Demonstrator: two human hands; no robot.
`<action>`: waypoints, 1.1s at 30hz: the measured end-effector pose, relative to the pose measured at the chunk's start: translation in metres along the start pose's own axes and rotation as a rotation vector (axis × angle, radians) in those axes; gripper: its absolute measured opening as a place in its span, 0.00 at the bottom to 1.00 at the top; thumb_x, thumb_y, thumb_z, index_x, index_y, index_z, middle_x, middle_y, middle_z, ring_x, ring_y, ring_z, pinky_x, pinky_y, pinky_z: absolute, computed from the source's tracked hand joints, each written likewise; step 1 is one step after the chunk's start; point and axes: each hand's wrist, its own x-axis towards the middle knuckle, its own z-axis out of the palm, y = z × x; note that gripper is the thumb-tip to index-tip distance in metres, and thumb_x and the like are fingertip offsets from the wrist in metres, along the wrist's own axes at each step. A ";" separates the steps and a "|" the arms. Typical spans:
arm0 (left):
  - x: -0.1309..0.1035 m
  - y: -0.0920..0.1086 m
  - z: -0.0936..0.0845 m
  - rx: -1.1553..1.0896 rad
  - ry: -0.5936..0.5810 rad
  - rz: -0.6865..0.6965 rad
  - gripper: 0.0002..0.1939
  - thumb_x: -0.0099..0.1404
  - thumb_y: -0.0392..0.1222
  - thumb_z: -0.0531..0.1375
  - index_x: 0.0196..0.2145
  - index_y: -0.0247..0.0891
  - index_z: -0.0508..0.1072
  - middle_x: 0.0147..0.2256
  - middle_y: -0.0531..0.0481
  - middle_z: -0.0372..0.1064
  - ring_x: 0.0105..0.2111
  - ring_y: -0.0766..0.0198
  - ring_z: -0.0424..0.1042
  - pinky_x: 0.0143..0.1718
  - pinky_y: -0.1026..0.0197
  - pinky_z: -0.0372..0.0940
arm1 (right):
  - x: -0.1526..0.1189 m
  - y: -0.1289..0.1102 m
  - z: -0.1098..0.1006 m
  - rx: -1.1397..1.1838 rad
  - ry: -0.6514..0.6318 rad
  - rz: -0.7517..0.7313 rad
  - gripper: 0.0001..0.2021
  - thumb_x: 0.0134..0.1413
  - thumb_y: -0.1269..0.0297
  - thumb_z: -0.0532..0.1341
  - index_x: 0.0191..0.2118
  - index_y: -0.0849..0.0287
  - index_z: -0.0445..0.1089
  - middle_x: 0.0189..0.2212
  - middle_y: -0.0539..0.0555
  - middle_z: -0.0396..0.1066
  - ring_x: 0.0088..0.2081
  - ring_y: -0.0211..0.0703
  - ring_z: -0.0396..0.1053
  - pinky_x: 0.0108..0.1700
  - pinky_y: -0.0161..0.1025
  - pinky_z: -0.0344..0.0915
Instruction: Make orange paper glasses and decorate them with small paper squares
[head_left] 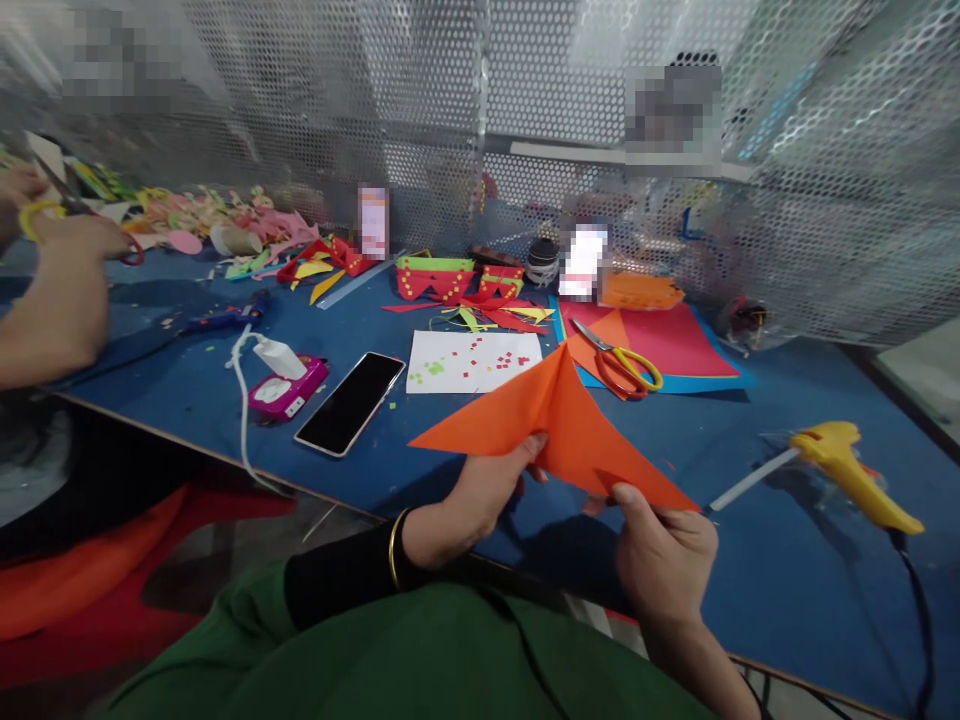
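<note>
Both of my hands hold a creased sheet of orange paper (525,410) above the table's near edge. It is folded into a wide triangle, its peak pointing away from me. My left hand (491,485) pinches the lower edge near the middle, thumb on top. Farther right, my right hand (664,545) grips the same edge between thumb and fingers. Just beyond the paper lie scissors (626,370) with red and yellow handles, on an orange scrap and red sheets (675,345). A white card (442,350) with small green and red squares is behind the paper's left side.
A yellow glue gun (855,470) lies at right, its cord trailing forward. On the left are a phone (352,405) and a purple power socket (289,388) with a white plug. Red paper crowns (435,280) stand behind. A co-worker's hands (75,230) hold scissors at far left.
</note>
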 end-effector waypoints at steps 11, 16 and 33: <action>0.000 0.011 -0.009 -0.133 0.058 0.053 0.18 0.52 0.37 0.71 0.41 0.39 0.77 0.39 0.49 0.76 0.37 0.62 0.74 0.36 0.61 0.68 | 0.009 0.009 -0.033 0.334 -0.179 0.384 0.35 0.52 0.26 0.53 0.39 0.55 0.80 0.34 0.61 0.79 0.36 0.54 0.78 0.38 0.48 0.74; 0.001 0.019 -0.017 0.020 -0.245 0.047 0.14 0.51 0.35 0.70 0.38 0.37 0.78 0.41 0.43 0.78 0.40 0.54 0.76 0.44 0.53 0.70 | 0.049 -0.012 -0.034 0.186 -0.165 0.207 0.31 0.36 0.38 0.73 0.45 0.53 0.78 0.42 0.59 0.79 0.43 0.52 0.76 0.41 0.43 0.73; 0.057 0.048 -0.003 0.146 -0.188 -0.098 0.13 0.66 0.47 0.64 0.33 0.33 0.79 0.31 0.44 0.78 0.26 0.65 0.74 0.30 0.61 0.68 | 0.080 -0.007 0.007 0.033 -0.416 0.223 0.20 0.36 0.48 0.75 0.30 0.60 0.79 0.23 0.51 0.73 0.24 0.35 0.63 0.24 0.34 0.61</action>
